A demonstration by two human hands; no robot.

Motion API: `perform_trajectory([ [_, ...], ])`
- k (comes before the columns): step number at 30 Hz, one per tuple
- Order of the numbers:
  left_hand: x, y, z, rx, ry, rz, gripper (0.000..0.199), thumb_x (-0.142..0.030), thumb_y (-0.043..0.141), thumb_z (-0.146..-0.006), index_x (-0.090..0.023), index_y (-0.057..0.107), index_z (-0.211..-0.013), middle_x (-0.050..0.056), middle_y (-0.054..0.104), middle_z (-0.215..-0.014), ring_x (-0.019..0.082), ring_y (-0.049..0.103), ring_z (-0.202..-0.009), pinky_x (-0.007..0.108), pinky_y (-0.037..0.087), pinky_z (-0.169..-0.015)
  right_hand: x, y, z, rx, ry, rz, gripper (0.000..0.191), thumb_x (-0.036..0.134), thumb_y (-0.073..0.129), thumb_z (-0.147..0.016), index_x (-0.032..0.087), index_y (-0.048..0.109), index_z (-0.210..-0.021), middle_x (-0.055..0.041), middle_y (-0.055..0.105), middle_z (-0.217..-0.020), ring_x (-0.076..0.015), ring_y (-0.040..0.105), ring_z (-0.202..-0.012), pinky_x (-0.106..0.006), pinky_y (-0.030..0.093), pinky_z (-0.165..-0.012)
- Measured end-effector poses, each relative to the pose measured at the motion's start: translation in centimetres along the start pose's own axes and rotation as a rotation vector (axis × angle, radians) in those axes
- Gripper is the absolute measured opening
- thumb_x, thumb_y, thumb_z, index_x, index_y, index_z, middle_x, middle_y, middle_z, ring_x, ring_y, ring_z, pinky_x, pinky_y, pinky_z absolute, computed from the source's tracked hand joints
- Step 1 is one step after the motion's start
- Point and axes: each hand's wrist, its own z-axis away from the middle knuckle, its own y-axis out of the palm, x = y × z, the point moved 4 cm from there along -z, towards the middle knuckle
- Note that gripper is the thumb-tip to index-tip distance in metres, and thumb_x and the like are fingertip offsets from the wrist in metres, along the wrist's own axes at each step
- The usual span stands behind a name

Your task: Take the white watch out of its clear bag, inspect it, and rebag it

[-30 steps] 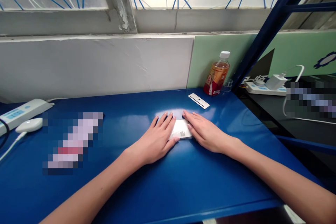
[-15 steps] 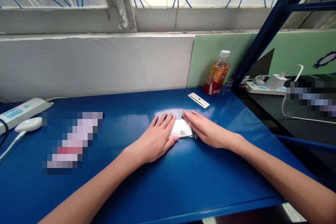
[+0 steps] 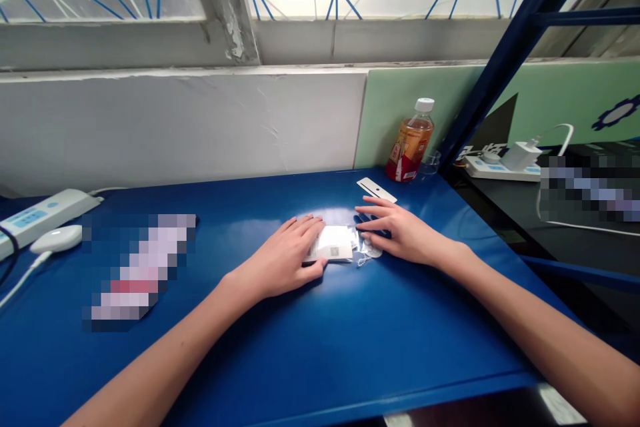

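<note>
My left hand (image 3: 287, 259) lies over the left end of a flat white packet (image 3: 336, 243) with a small printed square on it. Its fingers stretch along the far side and the thumb rests by the near edge; the hand hides part of the packet. Clear crinkled plastic (image 3: 367, 247) sticks out at the packet's right end. Just right of that, my right hand (image 3: 405, 230) hovers low with fingers spread, its fingertips near or touching the plastic. Behind its fingers is a white card strip (image 3: 373, 187), partly covered.
On the blue table (image 3: 310, 347), a drink bottle (image 3: 410, 143) stands at the back right. A power strip (image 3: 45, 213) and a white corded device (image 3: 56, 239) lie at the left, beside a blurred-out flat item (image 3: 145, 270). A blue metal post (image 3: 500, 73) rises at the right.
My left hand and the packet have shifted slightly left. My right hand has come away from the packet's right end, fingers now spread, showing the clear plastic there.
</note>
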Motion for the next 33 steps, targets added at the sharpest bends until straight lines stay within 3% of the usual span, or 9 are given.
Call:
perform_trajectory([
  [5, 0.1, -0.3, 0.1, -0.073, 0.023, 0.006, 0.055, -0.038, 0.056, -0.086, -0.012, 0.048, -0.134, 0.017, 0.053, -0.141, 0.032, 0.043, -0.135, 0.047, 0.032, -0.113, -0.1, -0.3, 0.0, -0.015, -0.063, 0.014, 0.022, 0.024, 0.062, -0.091, 0.024, 0.076, -0.107, -0.0105, 0.062, -0.134, -0.0337, 0.045, -0.136, -0.054, 0.043, -0.107],
  [8, 0.1, 0.2, -0.1, -0.092, 0.014, -0.001, 0.059, -0.046, 0.054, -0.088, -0.01, 0.047, -0.135, 0.02, 0.045, -0.147, 0.034, 0.034, -0.141, 0.049, 0.028, -0.115, 0.1, -0.3, 0.0, -0.011, -0.061, -0.008, 0.023, 0.023, 0.061, -0.091, 0.023, 0.076, -0.108, -0.0113, 0.063, -0.133, -0.0331, 0.047, -0.134, -0.054, 0.044, -0.106],
  [11, 0.0, 0.9, -0.3, -0.059, 0.005, -0.004, 0.074, -0.059, 0.045, -0.092, -0.01, 0.034, -0.146, 0.02, 0.032, -0.155, 0.035, 0.023, -0.146, 0.052, 0.021, -0.117, 0.4, -0.1, -0.1, -0.013, -0.054, -0.043, 0.024, 0.023, 0.06, -0.091, 0.022, 0.075, -0.11, -0.0122, 0.063, -0.132, -0.0327, 0.049, -0.132, -0.053, 0.045, -0.105],
  [14, -0.1, 1.3, -0.4, -0.027, 0.006, -0.012, 0.073, -0.062, 0.038, -0.095, -0.013, 0.031, -0.149, 0.018, 0.033, -0.155, 0.035, 0.02, -0.147, 0.054, 0.019, -0.117, 0.7, 0.1, -0.1, 0.004, -0.058, -0.075, 0.03, 0.031, 0.06, -0.091, 0.021, 0.072, -0.117, -0.0135, 0.062, -0.133, -0.0327, 0.048, -0.133, -0.053, 0.045, -0.105],
  [18, -0.2, 1.4, -0.3, -0.058, 0.004, -0.009, 0.068, -0.061, 0.037, -0.096, -0.014, 0.037, -0.145, 0.018, 0.038, -0.153, 0.035, 0.023, -0.146, 0.053, 0.021, -0.116, 0.8, 0.5, -0.1, 0.008, -0.067, -0.09, 0.038, 0.041, 0.065, -0.088, 0.019, 0.071, -0.119, -0.016, 0.058, -0.138, -0.0341, 0.047, -0.134, -0.053, 0.044, -0.106],
  [26, -0.5, 1.5, -0.3, -0.087, -0.003, 0.004, 0.062, -0.058, 0.037, -0.098, -0.013, 0.04, -0.14, 0.019, 0.043, -0.148, 0.033, 0.03, -0.143, 0.052, 0.023, -0.115, 1.2, 1.7, -0.1, -0.093, -0.055, -0.114, 0.03, 0.035, 0.068, -0.087, 0.019, 0.073, -0.112, -0.0151, 0.059, -0.136, -0.0334, 0.048, -0.133, -0.054, 0.045, -0.104],
  [33, -0.2, 1.0, -0.2, -0.122, -0.032, 0.01, 0.06, -0.055, 0.046, -0.095, -0.014, 0.044, -0.137, 0.018, 0.049, -0.143, 0.036, 0.033, -0.141, 0.055, 0.026, -0.114, 1.4, 0.3, -0.1, -0.102, -0.117, -0.044, 0.021, 0.029, 0.063, -0.09, 0.019, 0.073, -0.106, -0.0125, 0.06, -0.134, -0.0316, 0.045, -0.135, -0.052, 0.043, -0.107],
])
